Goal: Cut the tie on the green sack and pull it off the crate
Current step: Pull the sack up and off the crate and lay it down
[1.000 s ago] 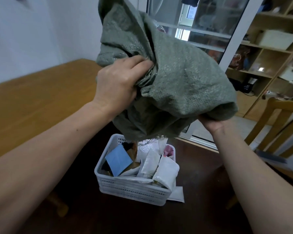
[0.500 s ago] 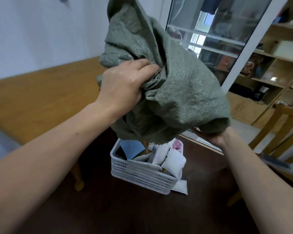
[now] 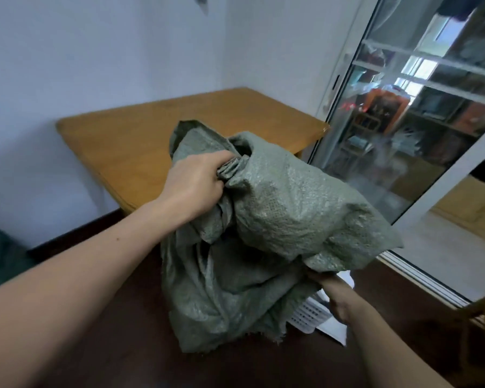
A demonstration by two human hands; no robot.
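Left hand (image 3: pixel 192 183): fingers curled tight round a bunched fold of the green sack (image 3: pixel 277 219), which hangs crumpled below and right of them, hiding most of the white crate (image 3: pixel 305 315) on the dark surface (image 3: pixel 123 345). Right hand (image 3: pixel 338 301): fingers hidden under the sack's lower fold, grip not discernible. Best practice: lift straight up and away, so the frayed hem cannot drag the crate.

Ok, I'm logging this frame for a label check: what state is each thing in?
Sack: crumpled, held by both hands, lower edge down at the table.
Crate: on the table, mostly hidden behind the sack; one white corner shows.
Left hand: grips a bunched fold of the sack.
Right hand: grips the sack's lower edge.
Paper: flat on the table by the crate.
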